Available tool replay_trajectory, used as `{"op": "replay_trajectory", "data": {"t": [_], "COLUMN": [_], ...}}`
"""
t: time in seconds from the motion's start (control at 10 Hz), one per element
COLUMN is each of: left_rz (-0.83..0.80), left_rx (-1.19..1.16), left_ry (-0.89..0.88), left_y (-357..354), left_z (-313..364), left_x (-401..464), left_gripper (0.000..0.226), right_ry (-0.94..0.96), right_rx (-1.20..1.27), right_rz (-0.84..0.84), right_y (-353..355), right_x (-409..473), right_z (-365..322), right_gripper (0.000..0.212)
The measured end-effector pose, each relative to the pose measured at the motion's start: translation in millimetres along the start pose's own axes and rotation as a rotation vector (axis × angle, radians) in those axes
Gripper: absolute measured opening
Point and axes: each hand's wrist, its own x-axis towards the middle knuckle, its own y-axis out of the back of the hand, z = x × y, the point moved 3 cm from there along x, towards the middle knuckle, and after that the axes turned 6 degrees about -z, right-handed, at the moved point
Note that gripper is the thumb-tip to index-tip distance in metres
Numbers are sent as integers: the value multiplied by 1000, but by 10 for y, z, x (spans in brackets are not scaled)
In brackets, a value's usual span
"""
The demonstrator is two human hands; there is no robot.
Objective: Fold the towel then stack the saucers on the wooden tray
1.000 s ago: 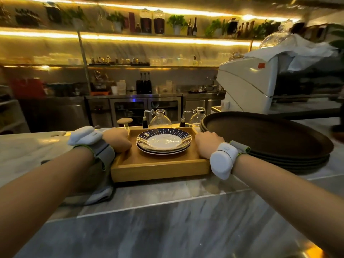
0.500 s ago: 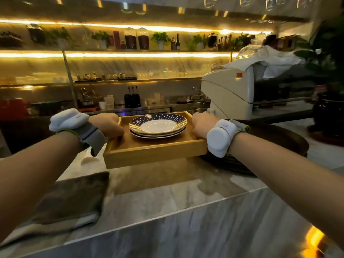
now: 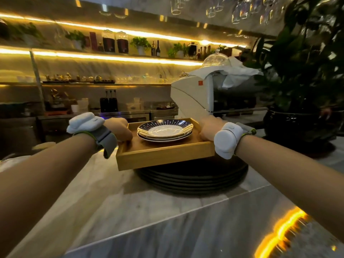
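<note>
With the left hand (image 3: 119, 129) and right hand (image 3: 208, 128) each clasped on a side of the wooden tray (image 3: 163, 155) lifted above the counter (image 3: 130, 198), keep it level so the stacked saucers (image 3: 165, 129) don't slide.

Your left hand (image 3: 119, 129) grips the wooden tray's (image 3: 163, 157) left wall, your right hand (image 3: 208, 130) its right wall; saucers (image 3: 165, 130) sit stacked in the tray, toward its back; tray is above the round trays (image 3: 193, 178) piled on the counter (image 3: 115, 198); machine (image 3: 193, 94) behind-right; shelves (image 3: 104, 82) behind.
</note>
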Motion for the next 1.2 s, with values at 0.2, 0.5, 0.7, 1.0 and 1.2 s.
{"op": "replay_trajectory", "data": {"t": [0.2,0.5,0.7,1.0,1.2], "left_rz": [-33,-14,18,-6,-10], "left_rx": [5,66,80,18,-46], "left_ry": [20,97,114,154,121], "left_y": [-279,-415,-450,-577,-590], "left_z": [498,731,743,666,589], "left_x": [104,30,2,135,168], "left_gripper": [35,38,40,36,46], "right_ry": [16,51,69,62,66], "right_rx": [46,55,55,67,146], "right_rz": [-53,-64,-61,-66,-134], "right_y": [-107,-302,-380,-507,-310], "right_x": [196,370,509,706,719], "right_z": [567,807,840,924,982], "right_gripper": [30,24,23,34,42]}}
